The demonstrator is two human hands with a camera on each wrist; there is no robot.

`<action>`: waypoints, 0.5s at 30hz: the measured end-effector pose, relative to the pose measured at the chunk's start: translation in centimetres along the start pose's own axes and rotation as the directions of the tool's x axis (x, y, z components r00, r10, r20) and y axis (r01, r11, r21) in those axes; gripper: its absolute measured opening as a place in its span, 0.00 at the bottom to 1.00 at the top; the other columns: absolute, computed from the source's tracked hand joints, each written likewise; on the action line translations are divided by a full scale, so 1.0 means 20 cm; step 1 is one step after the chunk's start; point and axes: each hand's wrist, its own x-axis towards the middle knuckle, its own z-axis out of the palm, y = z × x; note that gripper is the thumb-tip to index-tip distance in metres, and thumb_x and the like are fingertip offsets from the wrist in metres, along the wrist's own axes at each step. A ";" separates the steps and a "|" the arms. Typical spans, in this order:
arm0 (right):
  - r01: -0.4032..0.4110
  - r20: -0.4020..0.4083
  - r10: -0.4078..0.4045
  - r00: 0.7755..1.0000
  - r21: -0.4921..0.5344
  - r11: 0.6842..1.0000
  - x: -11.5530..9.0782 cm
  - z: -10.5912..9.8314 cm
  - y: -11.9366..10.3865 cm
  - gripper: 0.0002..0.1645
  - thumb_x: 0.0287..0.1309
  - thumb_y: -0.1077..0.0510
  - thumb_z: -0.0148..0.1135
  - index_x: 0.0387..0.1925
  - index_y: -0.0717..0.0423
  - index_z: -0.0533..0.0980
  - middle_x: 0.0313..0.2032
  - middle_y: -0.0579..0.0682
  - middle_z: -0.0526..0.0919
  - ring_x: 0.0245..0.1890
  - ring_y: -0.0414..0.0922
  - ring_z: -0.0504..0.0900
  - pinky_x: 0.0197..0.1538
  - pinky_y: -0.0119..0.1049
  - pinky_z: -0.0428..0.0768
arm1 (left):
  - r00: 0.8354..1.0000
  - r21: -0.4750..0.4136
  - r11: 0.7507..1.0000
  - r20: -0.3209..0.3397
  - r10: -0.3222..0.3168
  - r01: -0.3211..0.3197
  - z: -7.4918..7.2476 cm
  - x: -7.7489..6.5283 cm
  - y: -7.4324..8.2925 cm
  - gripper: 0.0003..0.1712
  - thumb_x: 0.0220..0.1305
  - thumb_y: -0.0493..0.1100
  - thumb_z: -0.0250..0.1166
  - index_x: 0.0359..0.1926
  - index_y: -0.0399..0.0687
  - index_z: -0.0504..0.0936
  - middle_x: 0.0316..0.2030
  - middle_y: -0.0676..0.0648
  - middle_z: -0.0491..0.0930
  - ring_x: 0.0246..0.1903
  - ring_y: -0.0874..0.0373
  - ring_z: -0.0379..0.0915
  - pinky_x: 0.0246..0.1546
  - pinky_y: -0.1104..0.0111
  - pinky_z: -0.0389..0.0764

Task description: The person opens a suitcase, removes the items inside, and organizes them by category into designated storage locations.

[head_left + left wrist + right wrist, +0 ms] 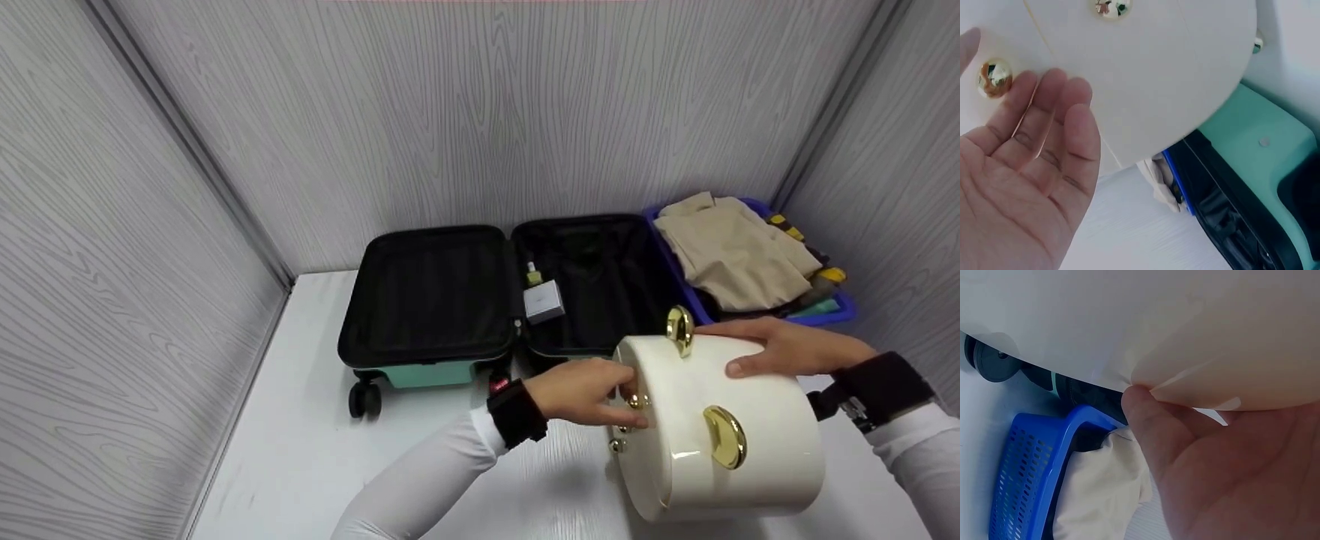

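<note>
A glossy white rounded case (750, 442) with gold knobs and handles is at the front right in the head view. Its flat face with the knobs points left. My left hand (589, 394) is at that face. In the left wrist view its fingers are slightly bent beside a gold knob (995, 77), with the thumb apart from them. Over the case's curved side lies my right hand (791, 346), fingers extended near a gold handle (680, 330) and thumb on the white surface. In the right wrist view the thumb (1140, 399) touches the case's edge.
Behind the hands lies an open mint-green suitcase (431, 375) with black lining. A small box (543, 301) and a little bottle (533, 276) are in its right half. A blue basket (686, 296) at right holds beige cloth (735, 251). Walls stand behind and beside.
</note>
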 end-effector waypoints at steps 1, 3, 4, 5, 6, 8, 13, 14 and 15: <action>-0.006 -0.003 0.006 1.000 0.001 1.000 0.00 0.00 0.00 0.41 0.76 0.58 0.67 0.84 0.56 0.63 0.71 0.69 0.73 0.48 0.38 0.90 0.47 0.36 0.89 | 1.000 -0.009 1.000 0.001 0.001 -0.001 0.00 0.00 0.00 0.22 0.74 0.64 0.69 0.49 0.52 0.84 0.50 0.53 0.88 0.42 0.66 0.82 0.44 0.80 0.77; -0.011 -0.006 0.011 1.000 -0.002 1.000 0.00 0.00 0.00 0.41 0.76 0.57 0.67 0.84 0.56 0.63 0.71 0.69 0.73 0.48 0.38 0.90 0.47 0.36 0.89 | 1.000 -0.026 1.000 -0.002 -0.002 0.002 0.02 0.01 -0.01 0.21 0.73 0.63 0.70 0.48 0.52 0.84 0.49 0.53 0.88 0.42 0.66 0.82 0.42 0.80 0.77; -0.011 -0.005 0.011 1.000 0.003 1.000 0.00 0.00 0.00 0.41 0.76 0.58 0.67 0.84 0.56 0.63 0.70 0.69 0.74 0.48 0.38 0.90 0.47 0.36 0.89 | 1.000 -0.037 0.999 -0.003 -0.007 0.007 0.02 0.00 -0.01 0.21 0.73 0.63 0.71 0.49 0.52 0.84 0.49 0.53 0.88 0.41 0.64 0.83 0.41 0.80 0.77; -0.011 -0.003 0.011 1.000 0.010 1.000 -0.01 0.00 0.00 0.41 0.76 0.58 0.67 0.84 0.56 0.63 0.69 0.68 0.75 0.48 0.39 0.90 0.47 0.37 0.89 | 1.000 -0.039 0.999 -0.003 -0.016 0.016 0.03 0.00 -0.02 0.22 0.72 0.63 0.72 0.49 0.52 0.84 0.49 0.53 0.88 0.42 0.64 0.84 0.41 0.80 0.77; -0.007 -0.002 0.007 1.000 0.012 1.000 -0.01 0.00 0.00 0.41 0.76 0.58 0.67 0.84 0.56 0.63 0.68 0.67 0.76 0.48 0.39 0.90 0.46 0.37 0.90 | 1.000 -0.035 0.999 -0.004 -0.026 0.026 0.04 0.00 -0.02 0.22 0.72 0.63 0.72 0.49 0.52 0.85 0.48 0.54 0.88 0.42 0.64 0.84 0.41 0.79 0.77; 0.009 0.004 -0.010 1.000 0.022 1.000 -0.01 0.00 0.00 0.41 0.76 0.59 0.66 0.83 0.56 0.63 0.66 0.62 0.79 0.48 0.40 0.91 0.47 0.37 0.90 | 0.998 -0.008 0.998 0.001 -0.058 0.058 0.07 -0.01 -0.04 0.23 0.71 0.65 0.72 0.49 0.53 0.86 0.48 0.55 0.89 0.43 0.64 0.85 0.40 0.77 0.78; 0.041 0.019 -0.041 0.999 0.032 0.999 0.00 0.00 0.00 0.40 0.76 0.61 0.65 0.83 0.57 0.63 0.62 0.52 0.82 0.49 0.40 0.91 0.48 0.37 0.90 | 0.995 0.081 0.992 0.030 -0.100 0.098 0.15 0.00 -0.07 0.20 0.71 0.66 0.70 0.44 0.58 0.93 0.43 0.60 0.92 0.37 0.70 0.84 0.37 0.73 0.82; 0.044 0.023 -0.044 0.999 0.034 0.998 0.00 -0.01 0.00 0.40 0.76 0.61 0.65 0.83 0.57 0.63 0.62 0.51 0.82 0.50 0.40 0.91 0.48 0.37 0.90 | 0.995 0.090 0.992 0.037 -0.095 0.091 0.17 0.01 -0.07 0.19 0.72 0.65 0.70 0.44 0.59 0.94 0.42 0.61 0.92 0.37 0.71 0.84 0.36 0.73 0.82; 0.045 0.025 -0.046 0.999 0.031 0.999 0.00 -0.01 0.00 0.40 0.76 0.61 0.65 0.84 0.56 0.63 0.63 0.52 0.81 0.50 0.40 0.90 0.49 0.37 0.90 | 0.995 0.093 0.992 0.041 -0.086 0.082 0.19 0.01 -0.07 0.17 0.73 0.64 0.70 0.43 0.60 0.94 0.41 0.61 0.92 0.36 0.71 0.83 0.35 0.74 0.81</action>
